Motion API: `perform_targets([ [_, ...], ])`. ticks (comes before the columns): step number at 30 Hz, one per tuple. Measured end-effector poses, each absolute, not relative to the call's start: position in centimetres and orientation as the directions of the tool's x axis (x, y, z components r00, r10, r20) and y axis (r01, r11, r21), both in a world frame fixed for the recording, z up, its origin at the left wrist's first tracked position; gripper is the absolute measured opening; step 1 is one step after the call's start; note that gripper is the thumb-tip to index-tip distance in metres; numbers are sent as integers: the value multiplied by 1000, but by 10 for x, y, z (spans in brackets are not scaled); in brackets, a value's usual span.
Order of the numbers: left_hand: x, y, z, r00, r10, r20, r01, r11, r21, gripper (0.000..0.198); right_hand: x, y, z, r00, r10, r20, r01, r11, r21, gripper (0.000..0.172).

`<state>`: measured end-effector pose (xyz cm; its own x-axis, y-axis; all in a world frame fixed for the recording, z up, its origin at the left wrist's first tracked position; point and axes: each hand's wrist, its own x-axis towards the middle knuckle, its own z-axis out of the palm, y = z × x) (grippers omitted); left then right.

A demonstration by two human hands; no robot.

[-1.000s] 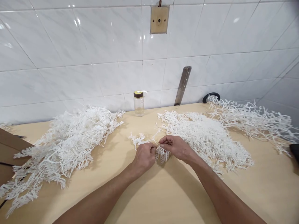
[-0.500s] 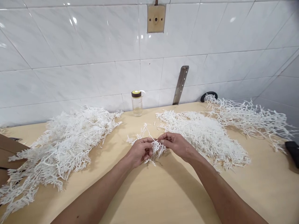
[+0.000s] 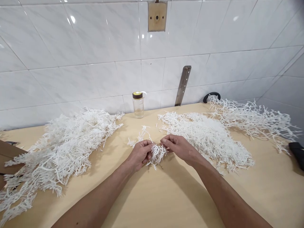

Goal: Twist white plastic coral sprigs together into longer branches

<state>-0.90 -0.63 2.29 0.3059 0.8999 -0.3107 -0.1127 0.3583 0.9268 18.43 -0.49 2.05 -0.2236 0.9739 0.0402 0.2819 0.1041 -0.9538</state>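
My left hand [image 3: 140, 154] is closed on a white branching plastic sprig [image 3: 158, 154], pinching it between thumb and fingers above the table. My right hand [image 3: 179, 146] is also closed, its fingertips pinched at the sprig's right side. The exact spot that they grip is too small to make out. Behind my left hand, a few thin white sprig pieces [image 3: 140, 136] rise and spread over the tabletop. A large heap of white sprigs [image 3: 71, 145] lies to the left, and a flatter pile [image 3: 206, 136] lies just beyond my right hand.
A bundle of longer bare white stems [image 3: 254, 118] lies at the far right, by a black curved object [image 3: 212, 96]. A clear bottle [image 3: 138, 106] stands near the tiled wall, where a metal strip [image 3: 183, 85] leans. Brown cardboard [image 3: 10, 156] is at the left edge, a black object [image 3: 297, 155] at the right.
My right fingertips have drawn slightly away from my left hand's fingers. The sprig's tuft has turned a little and looks more spread. The whole view has shifted slightly.
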Motion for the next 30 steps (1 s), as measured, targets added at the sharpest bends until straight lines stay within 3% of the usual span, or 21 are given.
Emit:
perform_targets([
  [13, -4, -9, 24, 179, 936, -304, -141, 331, 933, 34, 181, -20, 41, -359, 903, 237, 385, 375, -843, 27],
  [21, 1, -14, 21, 121, 951, -285, -131, 300, 945, 39, 169, -26, 38, -426, 808, 407, 530, 588, -611, 21],
  [26, 1, -14, 18, 124, 958, -258, -138, 274, 952, 38, 162, -28, 29, -395, 792, 466, 628, 603, -492, 23],
  [30, 0, -12, 17, 131, 957, -260, -138, 277, 951, 37, 158, -28, 30, -301, 839, 453, 634, 531, -561, 17],
])
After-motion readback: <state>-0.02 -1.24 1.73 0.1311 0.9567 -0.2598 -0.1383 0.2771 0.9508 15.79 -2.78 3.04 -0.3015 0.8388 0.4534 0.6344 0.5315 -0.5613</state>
